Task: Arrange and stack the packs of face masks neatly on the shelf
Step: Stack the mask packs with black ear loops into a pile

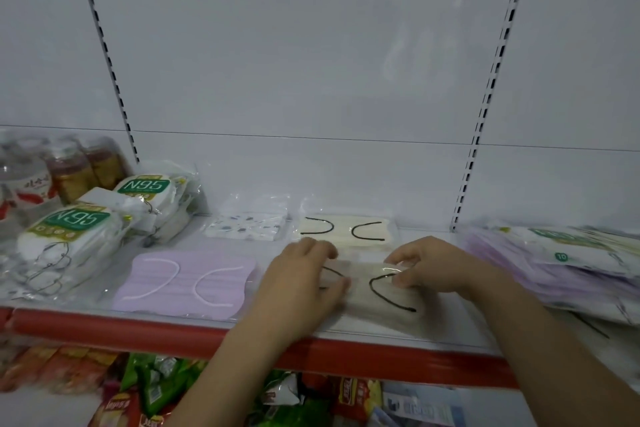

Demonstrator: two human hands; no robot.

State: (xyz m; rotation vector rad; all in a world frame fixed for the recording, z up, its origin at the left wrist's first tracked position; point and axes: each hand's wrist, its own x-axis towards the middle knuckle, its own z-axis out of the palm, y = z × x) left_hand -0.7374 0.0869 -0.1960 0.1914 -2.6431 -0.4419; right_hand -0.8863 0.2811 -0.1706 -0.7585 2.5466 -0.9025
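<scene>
Both hands — left hand, right hand — grip the beige mask pack at the shelf front edge — placing it now; next, I'd judge, squaring it up.

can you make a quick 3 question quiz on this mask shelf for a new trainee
1. True or false: both hands hold the same pack.
2. Which pack lies to the left of the held one? A) lilac B) green C) black
3. Fill in: the packs at far left are labelled ____.

Key
1. True: the left hand and right hand grip the beige pack with black loops.
2. A, the lilac pack.
3. N95, on the N95 packs.
</scene>
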